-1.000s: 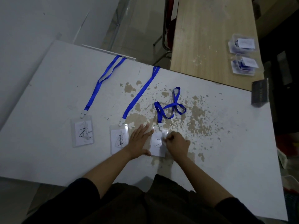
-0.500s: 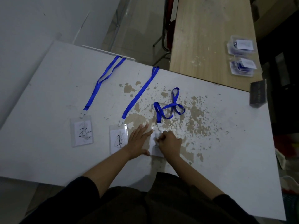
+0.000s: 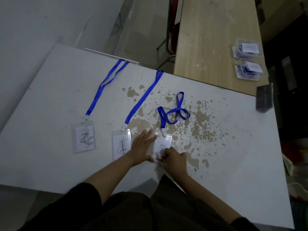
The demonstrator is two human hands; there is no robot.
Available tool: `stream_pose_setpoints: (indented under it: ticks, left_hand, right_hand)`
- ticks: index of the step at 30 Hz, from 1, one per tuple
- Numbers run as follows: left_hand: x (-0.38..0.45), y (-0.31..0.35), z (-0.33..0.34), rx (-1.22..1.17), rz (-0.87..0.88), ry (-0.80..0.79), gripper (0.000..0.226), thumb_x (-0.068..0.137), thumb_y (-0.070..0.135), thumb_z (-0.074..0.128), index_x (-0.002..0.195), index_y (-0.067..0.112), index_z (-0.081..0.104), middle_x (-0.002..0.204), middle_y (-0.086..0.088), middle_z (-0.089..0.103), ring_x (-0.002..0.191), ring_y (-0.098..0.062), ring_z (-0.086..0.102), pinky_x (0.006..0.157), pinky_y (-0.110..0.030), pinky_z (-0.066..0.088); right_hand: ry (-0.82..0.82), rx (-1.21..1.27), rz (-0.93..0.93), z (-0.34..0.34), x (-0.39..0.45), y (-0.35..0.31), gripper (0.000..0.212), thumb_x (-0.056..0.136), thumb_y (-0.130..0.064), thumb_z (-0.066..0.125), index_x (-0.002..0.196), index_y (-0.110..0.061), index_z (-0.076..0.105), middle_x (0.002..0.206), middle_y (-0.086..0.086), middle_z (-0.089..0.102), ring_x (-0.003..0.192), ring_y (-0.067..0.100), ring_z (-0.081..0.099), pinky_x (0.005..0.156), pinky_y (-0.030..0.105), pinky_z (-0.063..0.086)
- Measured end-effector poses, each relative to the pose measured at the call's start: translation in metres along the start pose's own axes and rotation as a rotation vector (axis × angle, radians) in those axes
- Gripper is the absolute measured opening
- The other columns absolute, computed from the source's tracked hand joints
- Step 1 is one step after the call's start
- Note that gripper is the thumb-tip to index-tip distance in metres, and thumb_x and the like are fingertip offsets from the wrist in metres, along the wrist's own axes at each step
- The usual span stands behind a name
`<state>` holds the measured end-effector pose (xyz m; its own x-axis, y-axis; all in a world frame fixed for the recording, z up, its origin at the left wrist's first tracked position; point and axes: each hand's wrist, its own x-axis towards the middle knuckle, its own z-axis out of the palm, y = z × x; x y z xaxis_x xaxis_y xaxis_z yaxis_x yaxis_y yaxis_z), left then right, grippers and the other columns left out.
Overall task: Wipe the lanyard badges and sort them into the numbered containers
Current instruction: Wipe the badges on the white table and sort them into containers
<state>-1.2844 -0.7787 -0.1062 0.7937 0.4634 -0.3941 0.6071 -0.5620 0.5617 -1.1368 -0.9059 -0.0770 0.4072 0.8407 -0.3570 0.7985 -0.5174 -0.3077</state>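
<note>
Three clear badges on blue lanyards lie on the white table [image 3: 50, 164]. The right badge [image 3: 164, 142], marked 2, has a knotted lanyard [image 3: 173, 114]. My left hand [image 3: 141, 147] lies flat with straight fingers, pressing that badge's left edge. My right hand [image 3: 173, 161] is curled over the badge's lower part, pinching a small white wipe [image 3: 158, 160] against it. The middle badge [image 3: 120, 145] is marked 1, the left badge [image 3: 84, 136] is marked 2.
Two clear containers [image 3: 247, 50] [image 3: 249, 71] with labels and blue lanyards inside stand on the wooden table [image 3: 208, 39] at the back right. A dark box [image 3: 265, 99] sits at the white table's far right corner. The tabletop paint is chipped around the lanyards.
My right hand has slid down the badge toward me with the wipe, uncovering its upper part. My left hand has stayed on the badge's left edge.
</note>
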Motion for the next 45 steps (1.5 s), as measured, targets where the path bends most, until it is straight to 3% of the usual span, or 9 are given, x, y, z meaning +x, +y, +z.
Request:
stream_pose_setpoints:
  ticks: [5,10,16,21,26,32,36,41,45]
  left_hand:
    - [0.001,0.0,0.001,-0.009,0.007,0.013,0.111,0.074,0.05,0.076,0.154,0.027,0.002,0.161,0.0,-0.02,0.146,-0.021,-0.024,0.119,-0.039,-0.009]
    - [0.002,-0.002,0.003,0.001,0.003,0.011,0.113,0.074,0.051,0.075,0.153,0.029,-0.001,0.16,0.001,-0.022,0.146,-0.021,-0.025,0.12,-0.04,-0.008]
    - [-0.001,0.0,-0.001,0.0,0.013,0.01,0.111,0.075,0.052,0.074,0.154,0.026,0.001,0.16,0.0,-0.021,0.146,-0.022,-0.025,0.12,-0.041,-0.009]
    - [-0.002,0.0,-0.001,0.011,0.037,0.027,0.106,0.078,0.052,0.071,0.153,0.026,0.001,0.159,-0.001,-0.023,0.146,-0.022,-0.025,0.12,-0.04,-0.009]
    - [-0.002,0.0,-0.001,-0.017,0.021,0.006,0.108,0.077,0.05,0.073,0.154,0.026,0.0,0.16,-0.001,-0.022,0.146,-0.022,-0.025,0.12,-0.042,-0.007]
    - [-0.001,0.001,-0.002,-0.029,0.024,0.0,0.11,0.077,0.051,0.072,0.154,0.026,-0.002,0.16,-0.001,-0.023,0.146,-0.022,-0.025,0.12,-0.041,-0.007]
    - [-0.002,0.001,-0.004,-0.046,0.015,0.003,0.109,0.077,0.048,0.074,0.154,0.026,0.001,0.16,0.0,-0.021,0.147,-0.022,-0.024,0.12,-0.042,-0.007]
    - [-0.001,0.003,-0.005,-0.032,-0.005,-0.004,0.11,0.076,0.049,0.074,0.154,0.027,0.001,0.161,0.0,-0.019,0.147,-0.021,-0.022,0.121,-0.042,-0.005]
    - [0.0,0.006,-0.006,-0.023,-0.027,-0.004,0.11,0.075,0.049,0.075,0.154,0.027,0.002,0.162,0.001,-0.016,0.148,-0.021,-0.019,0.12,-0.042,-0.003]
  right_hand:
    - [0.066,0.067,0.161,-0.019,0.017,0.011,0.016,0.082,-0.037,0.064,0.073,-0.028,0.055,0.083,-0.01,0.054,0.074,0.011,0.055,0.095,0.041,0.032]
    - [-0.003,-0.012,-0.037,-0.003,-0.003,0.004,0.021,0.078,-0.044,0.068,0.072,-0.034,0.05,0.08,-0.018,0.048,0.073,0.004,0.052,0.076,0.032,0.026]
    - [0.117,0.138,0.265,-0.027,0.049,0.001,0.01,0.084,-0.027,0.062,0.075,-0.027,0.059,0.089,-0.01,0.058,0.08,0.013,0.057,0.084,0.037,0.025]
    - [0.071,0.136,0.097,-0.008,0.042,-0.023,0.018,0.082,-0.038,0.062,0.07,-0.029,0.052,0.082,-0.011,0.051,0.071,0.008,0.049,0.088,0.04,0.028]
    - [0.085,0.166,0.247,-0.024,0.049,-0.009,0.014,0.087,-0.03,0.06,0.073,-0.027,0.057,0.09,-0.009,0.058,0.082,0.013,0.058,0.086,0.037,0.021]
    - [-0.006,-0.002,0.019,-0.003,-0.005,0.003,0.022,0.08,-0.052,0.062,0.075,-0.033,0.052,0.082,-0.015,0.051,0.077,0.007,0.055,0.087,0.037,0.033]
    - [0.055,0.081,0.193,-0.014,0.006,0.014,0.021,0.081,-0.044,0.066,0.073,-0.029,0.053,0.082,-0.011,0.05,0.078,0.013,0.055,0.092,0.038,0.031]
    - [0.063,0.062,0.123,-0.004,-0.011,0.012,0.026,0.083,-0.05,0.064,0.071,-0.03,0.052,0.078,-0.012,0.051,0.072,0.004,0.051,0.085,0.033,0.025]
    - [0.093,0.284,0.342,-0.021,0.004,0.026,0.013,0.087,-0.028,0.065,0.077,-0.022,0.06,0.078,-0.01,0.059,0.074,0.01,0.056,0.075,0.029,0.031]
